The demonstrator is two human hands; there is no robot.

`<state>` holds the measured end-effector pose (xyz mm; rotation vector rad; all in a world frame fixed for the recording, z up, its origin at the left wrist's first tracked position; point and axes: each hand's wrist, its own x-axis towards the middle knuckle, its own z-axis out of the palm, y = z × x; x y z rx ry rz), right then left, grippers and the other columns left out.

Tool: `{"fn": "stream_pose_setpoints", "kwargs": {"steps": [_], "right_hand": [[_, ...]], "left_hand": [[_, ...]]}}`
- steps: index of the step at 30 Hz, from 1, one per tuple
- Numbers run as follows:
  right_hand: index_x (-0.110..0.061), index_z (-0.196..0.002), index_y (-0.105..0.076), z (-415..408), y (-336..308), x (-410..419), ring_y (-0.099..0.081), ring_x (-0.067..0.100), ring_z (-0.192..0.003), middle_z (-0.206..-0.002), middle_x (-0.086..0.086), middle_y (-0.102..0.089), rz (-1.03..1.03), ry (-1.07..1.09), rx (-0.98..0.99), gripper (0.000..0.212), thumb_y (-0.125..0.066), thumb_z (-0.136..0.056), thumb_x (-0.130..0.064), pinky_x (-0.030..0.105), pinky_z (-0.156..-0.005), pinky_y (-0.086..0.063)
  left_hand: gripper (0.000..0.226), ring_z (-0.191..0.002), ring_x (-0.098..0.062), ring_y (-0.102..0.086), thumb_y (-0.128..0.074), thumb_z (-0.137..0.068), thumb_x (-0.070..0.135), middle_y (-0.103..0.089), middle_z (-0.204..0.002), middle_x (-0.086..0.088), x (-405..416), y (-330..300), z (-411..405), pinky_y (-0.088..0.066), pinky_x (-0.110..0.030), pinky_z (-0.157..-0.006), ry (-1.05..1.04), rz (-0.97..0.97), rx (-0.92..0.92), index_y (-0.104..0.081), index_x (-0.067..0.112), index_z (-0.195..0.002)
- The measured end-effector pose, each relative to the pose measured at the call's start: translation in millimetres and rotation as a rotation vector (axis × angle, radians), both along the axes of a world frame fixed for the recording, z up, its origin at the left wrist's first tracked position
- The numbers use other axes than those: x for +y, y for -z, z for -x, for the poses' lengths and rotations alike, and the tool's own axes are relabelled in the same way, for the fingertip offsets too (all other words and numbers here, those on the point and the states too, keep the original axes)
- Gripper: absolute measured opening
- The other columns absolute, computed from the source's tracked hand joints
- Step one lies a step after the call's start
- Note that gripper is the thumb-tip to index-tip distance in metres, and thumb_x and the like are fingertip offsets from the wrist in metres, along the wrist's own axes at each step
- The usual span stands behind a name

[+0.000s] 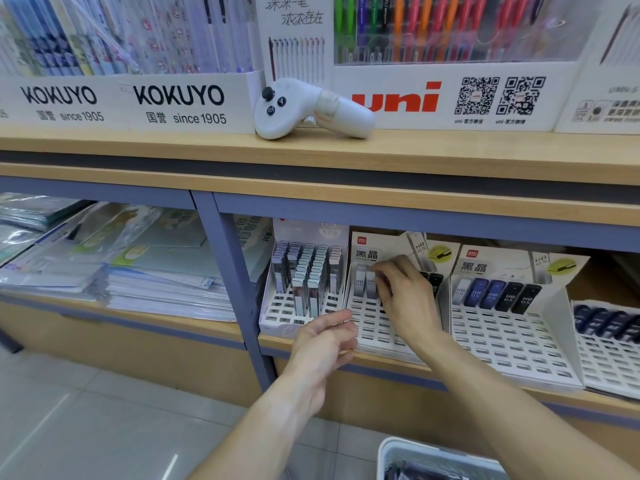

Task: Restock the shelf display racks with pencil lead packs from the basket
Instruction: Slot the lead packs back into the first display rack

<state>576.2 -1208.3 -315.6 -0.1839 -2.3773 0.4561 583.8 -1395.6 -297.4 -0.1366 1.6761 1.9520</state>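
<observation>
Right hand (401, 292) fingers pinching a pencil lead pack (371, 285) in the middle slotted rack (377, 327), left hand (325, 337) hovering relaxed, holding nothing, basket (388, 455) below.

The lower shelf (388, 360) (wood-edged, mid-frame) carries white racks (509, 337) at right and stacked folders (145, 285) at left; a basket (388, 455) sits on the floor (86, 420), bottom centre.

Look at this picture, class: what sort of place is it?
Most likely a stationery shop. Branded pen displays line the upper shelf, and slotted display racks of HB pencil lead packs sit below.
</observation>
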Motion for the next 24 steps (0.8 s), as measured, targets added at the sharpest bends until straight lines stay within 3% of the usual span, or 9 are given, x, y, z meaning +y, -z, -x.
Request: {"fn": "stream_pose_setpoints", "kwargs": {"steps": [3, 6, 9, 13, 17, 20, 24], "right_hand": [[-0.005, -0.107, -0.074, 3, 1, 2, -0.061, 0.029, -0.075, -0.101, 0.009, -0.05, -0.051, 0.042, -0.058, 0.023, -0.073, -0.085, 0.001, 0.035, -0.06, -0.053], [-0.008, -0.115, -0.073, -1, 0, 4, -0.062, 0.03, -0.082, -0.105, 0.008, -0.051, -0.041, 0.064, -0.1, 0.029, -0.072, -0.086, -0.003, 0.036, -0.063, -0.055], [-0.017, -0.122, -0.066, -29, 0, 1, -0.062, 0.025, -0.089, -0.115, 0.003, -0.053, 0.065, 0.075, -0.084, 0.036, -0.073, -0.087, -0.01, 0.033, -0.068, -0.052], [-0.027, -0.113, -0.066, -106, 13, -13, -0.056, 0.001, -0.08, -0.103, -0.013, -0.056, 0.277, 0.03, -0.089, 0.029, -0.077, -0.086, -0.022, 0.009, -0.068, -0.038], [-0.026, -0.102, -0.071, -179, 40, -15, -0.062, 0.0, -0.086, -0.093, -0.019, -0.066, 0.486, 0.02, -0.173, 0.022, -0.08, -0.083, -0.019, 0.011, -0.076, -0.046], [-0.027, -0.1, -0.072, -220, 76, 6, -0.065, -0.002, -0.086, -0.092, -0.018, -0.071, 0.625, 0.034, -0.432, 0.018, -0.079, -0.084, -0.021, 0.012, -0.079, -0.05], [-0.027, -0.097, -0.068, -265, 135, 37, -0.068, 0.012, -0.086, -0.092, -0.011, -0.072, 0.771, 0.157, -0.791, 0.02, -0.08, -0.083, -0.019, 0.026, -0.082, -0.054]], "left_hand": [[0.025, -0.103, -0.023, -0.073, -0.075, -0.09, 0.008, -0.079, -0.107, -0.001, 0, 1, 0, -0.06, -0.031, -0.084, 0.006, -0.002, 0.002, -0.077, 0.024, -0.11], [0.024, -0.103, -0.024, -0.074, -0.074, -0.09, 0.009, -0.078, -0.108, 0.0, -1, 1, -1, -0.059, -0.03, -0.082, 0.01, -0.004, 0.01, -0.078, 0.024, -0.109], [0.024, -0.103, -0.021, -0.074, -0.071, -0.094, 0.01, -0.077, -0.11, 0.001, -1, 2, -4, -0.06, -0.032, -0.089, 0.063, 0.03, 0.066, -0.077, 0.025, -0.112], [0.024, -0.104, -0.016, -0.071, -0.066, -0.099, 0.015, -0.072, -0.113, -0.001, 3, 8, -16, -0.056, -0.022, -0.088, 0.215, 0.161, 0.265, -0.072, 0.028, -0.118], [0.025, -0.105, -0.005, -0.064, -0.066, -0.099, 0.022, -0.07, -0.111, 0.008, 13, 32, -40, -0.046, -0.011, -0.087, 0.45, 0.354, 0.531, -0.069, 0.031, -0.123], [0.032, -0.104, -0.001, -0.063, -0.065, -0.099, 0.027, -0.067, -0.118, 0.014, 20, 62, -65, -0.049, -0.022, -0.096, 0.678, 0.504, 0.629, -0.064, 0.037, -0.13], [0.043, -0.124, -0.019, -0.056, -0.062, -0.101, 0.03, -0.062, -0.136, -0.001, 38, 109, -88, -0.043, -0.031, -0.104, 0.996, 0.716, 0.818, -0.055, 0.031, -0.143]]}}
